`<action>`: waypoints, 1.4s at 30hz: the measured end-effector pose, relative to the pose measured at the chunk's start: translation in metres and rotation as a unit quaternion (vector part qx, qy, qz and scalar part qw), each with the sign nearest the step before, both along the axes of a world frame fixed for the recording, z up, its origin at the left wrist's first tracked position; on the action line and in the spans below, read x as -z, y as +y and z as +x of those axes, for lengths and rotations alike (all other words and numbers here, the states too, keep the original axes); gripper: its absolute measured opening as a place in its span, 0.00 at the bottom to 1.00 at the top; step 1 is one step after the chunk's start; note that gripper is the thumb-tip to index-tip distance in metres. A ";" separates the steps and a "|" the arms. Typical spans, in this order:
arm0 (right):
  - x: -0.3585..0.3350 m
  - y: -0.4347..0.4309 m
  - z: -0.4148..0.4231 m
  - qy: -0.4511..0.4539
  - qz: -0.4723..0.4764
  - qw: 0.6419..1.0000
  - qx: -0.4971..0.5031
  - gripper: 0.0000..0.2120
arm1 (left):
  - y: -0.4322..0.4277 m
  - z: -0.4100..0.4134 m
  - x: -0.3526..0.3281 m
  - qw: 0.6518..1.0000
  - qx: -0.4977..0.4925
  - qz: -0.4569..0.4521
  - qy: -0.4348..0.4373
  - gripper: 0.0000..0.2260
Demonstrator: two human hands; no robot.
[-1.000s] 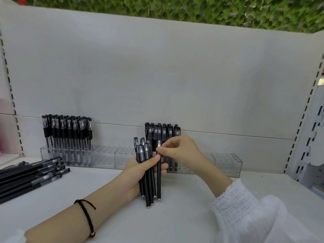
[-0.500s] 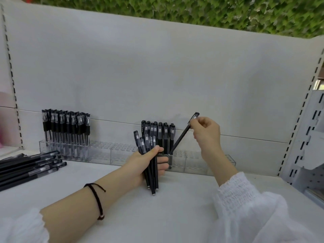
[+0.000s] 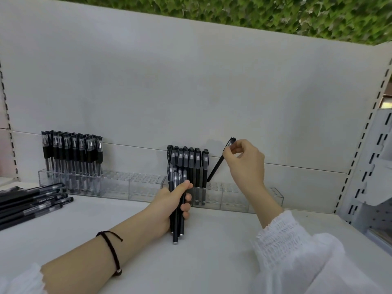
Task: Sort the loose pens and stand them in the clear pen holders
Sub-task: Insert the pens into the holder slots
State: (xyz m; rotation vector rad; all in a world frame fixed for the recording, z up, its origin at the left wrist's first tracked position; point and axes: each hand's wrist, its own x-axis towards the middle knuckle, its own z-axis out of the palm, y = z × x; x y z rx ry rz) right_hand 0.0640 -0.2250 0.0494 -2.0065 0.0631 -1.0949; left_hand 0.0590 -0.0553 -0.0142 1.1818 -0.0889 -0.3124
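Observation:
My left hand [image 3: 169, 203] grips a bundle of black pens [image 3: 177, 211] held upright above the shelf, in front of the clear pen holders. My right hand [image 3: 244, 160] pinches the cap end of a single black pen [image 3: 216, 167]. That pen is tilted, its lower tip at the top of the right clear holder [image 3: 235, 197], just right of several black pens [image 3: 191, 164] standing there. A left clear holder [image 3: 118, 186] carries another row of standing pens [image 3: 72, 153] at its left end.
A pile of loose black pens [image 3: 31, 201] lies on the white shelf [image 3: 212, 240] at the far left. A white back panel rises behind the holders. Slotted shelf uprights and a grey bracket [image 3: 369, 187] stand at the right.
My right hand took one pen from the bundle, carried it up and right, and lowered its tip to the right holder. The left hand keeps gripping the remaining pens.

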 end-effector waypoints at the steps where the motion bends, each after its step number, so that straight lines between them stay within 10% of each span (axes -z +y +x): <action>1: 0.000 0.001 -0.001 0.003 -0.013 1.000 0.007 0.03 | 0.000 -0.001 0.000 1.000 0.005 0.002 0.000 0.12; 24: 0.015 0.006 0.006 0.116 -0.075 0.990 -0.003 0.07 | 0.000 -0.005 -0.004 0.999 0.026 -0.019 -0.026 0.15; 35: 0.021 0.017 -0.013 0.253 0.111 0.921 -0.276 0.04 | -0.003 -0.008 -0.001 0.997 0.046 -0.023 -0.058 0.13; 42: 0.005 -0.005 -0.008 0.074 0.202 0.963 -0.161 0.03 | -0.002 -0.007 0.002 1.000 0.018 0.002 -0.025 0.13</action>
